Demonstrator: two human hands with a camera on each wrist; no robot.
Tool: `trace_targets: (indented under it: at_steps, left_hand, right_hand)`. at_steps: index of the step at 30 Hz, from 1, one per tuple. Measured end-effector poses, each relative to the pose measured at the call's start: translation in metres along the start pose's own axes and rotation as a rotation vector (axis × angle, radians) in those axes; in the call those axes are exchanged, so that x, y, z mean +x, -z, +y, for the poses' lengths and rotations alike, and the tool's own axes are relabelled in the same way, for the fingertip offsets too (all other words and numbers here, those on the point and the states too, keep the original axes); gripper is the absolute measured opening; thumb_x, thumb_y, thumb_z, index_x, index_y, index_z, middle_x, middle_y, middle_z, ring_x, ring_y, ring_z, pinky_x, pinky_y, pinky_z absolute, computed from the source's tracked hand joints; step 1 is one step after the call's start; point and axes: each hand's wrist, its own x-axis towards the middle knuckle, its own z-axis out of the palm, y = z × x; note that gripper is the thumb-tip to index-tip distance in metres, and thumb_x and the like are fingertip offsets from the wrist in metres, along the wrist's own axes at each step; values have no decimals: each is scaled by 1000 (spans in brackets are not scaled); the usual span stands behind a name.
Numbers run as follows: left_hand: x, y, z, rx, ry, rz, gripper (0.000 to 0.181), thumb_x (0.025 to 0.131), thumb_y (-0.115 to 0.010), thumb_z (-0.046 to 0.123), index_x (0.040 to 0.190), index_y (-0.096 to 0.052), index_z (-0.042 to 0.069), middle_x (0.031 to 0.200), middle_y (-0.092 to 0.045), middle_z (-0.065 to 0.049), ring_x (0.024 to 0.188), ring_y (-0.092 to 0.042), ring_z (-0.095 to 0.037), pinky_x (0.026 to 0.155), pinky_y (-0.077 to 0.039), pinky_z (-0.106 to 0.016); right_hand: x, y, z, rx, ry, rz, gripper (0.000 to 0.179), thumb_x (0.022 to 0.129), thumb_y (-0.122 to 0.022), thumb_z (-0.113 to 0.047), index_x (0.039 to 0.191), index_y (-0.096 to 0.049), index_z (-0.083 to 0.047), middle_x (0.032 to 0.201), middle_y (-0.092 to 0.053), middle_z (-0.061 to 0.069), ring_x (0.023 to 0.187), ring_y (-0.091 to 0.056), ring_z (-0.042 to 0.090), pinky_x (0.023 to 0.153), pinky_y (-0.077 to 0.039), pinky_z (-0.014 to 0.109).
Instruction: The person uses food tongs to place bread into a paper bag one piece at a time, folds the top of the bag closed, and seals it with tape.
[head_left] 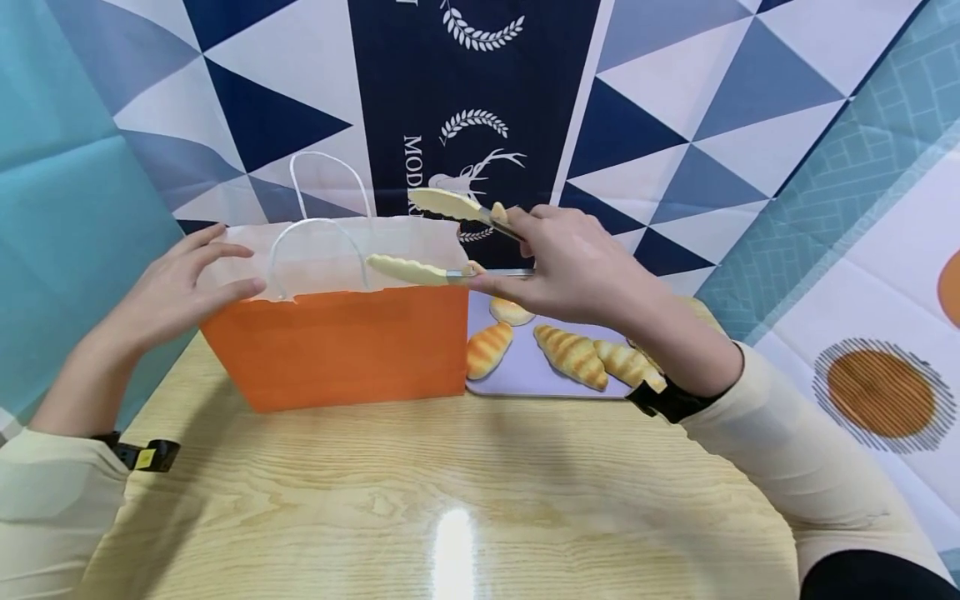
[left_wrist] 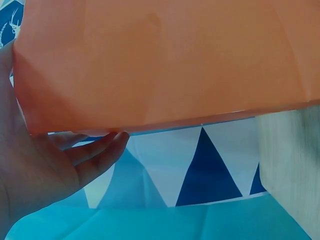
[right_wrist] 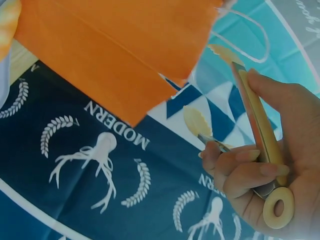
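A large orange paper bag [head_left: 360,346] with a white inside and white loop handles stands upright on the table, its top open. My left hand [head_left: 176,279] is at the bag's upper left side, with thumb and fingers spread and fairly straight. In the left wrist view its fingers touch the edge of the orange panel [left_wrist: 165,65]. My right hand [head_left: 573,262] grips kitchen tongs [right_wrist: 260,120] with metal arms and cream scalloped tips. The tongs' tips are spread, one above the other, with nothing between them, over the right end of the bag's opening.
Right of the bag a pale purple tray [head_left: 517,379] holds several breads, among them a croissant-shaped bread [head_left: 572,357] and a round bun [head_left: 512,312]. My right forearm hides part of it. A patterned cloth [head_left: 645,108] hangs behind the wooden table [head_left: 360,500].
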Motion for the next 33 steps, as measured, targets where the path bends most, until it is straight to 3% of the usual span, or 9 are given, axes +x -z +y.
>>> trace_targets:
  at_steps: [3,8,14,27,31,33]
  left_hand:
    - [0,1,0,-5,-4,1,67,103,-57,51,150,-53,4,177,-7,-19,157,-11,-55,112,-17,-85]
    - [0,0,-1,-9,-9,-2,67,103,-57,51,151,-52,4,177,-7,-19,157,-11,-55,112,-17,-84]
    - [1,1,-1,-8,2,-1,67,104,-56,51,151,-52,3,177,-6,-18,156,-10,-56,112,-17,-85]
    - [1,0,-3,0,15,-18,69,103,-56,54,151,-52,3,177,-5,-18,156,-11,-56,111,-18,-85]
    - [2,0,-2,-3,12,-10,70,103,-57,54,151,-52,3,177,-5,-17,157,-11,-55,111,-18,-85]
    - [2,0,-1,-1,12,-9,70,103,-56,54,151,-52,3,177,-4,-17,157,-10,-55,111,-17,-85]
  right_hand:
    - [-9,6,6,0,-2,57,66,89,-70,-72,114,-63,-11,84,-58,5,73,-55,23,62,-44,37]
    - [-25,17,21,10,-25,111,63,88,-77,-66,113,-65,-11,89,-59,7,76,-55,26,64,-45,40]
    - [-40,17,55,-9,-69,162,60,86,-82,-61,110,-64,-9,88,-58,8,72,-51,26,62,-39,40]
    - [-63,-30,156,15,-337,87,67,86,-74,-73,87,-56,-8,68,-50,8,60,-44,26,52,-32,40]
    - [-68,-48,182,31,-415,30,75,85,-70,-79,94,-60,-5,74,-58,11,62,-50,28,52,-37,40]
    - [-70,-58,193,34,-445,-6,86,84,-68,-81,109,-65,0,76,-61,13,63,-53,29,52,-39,41]
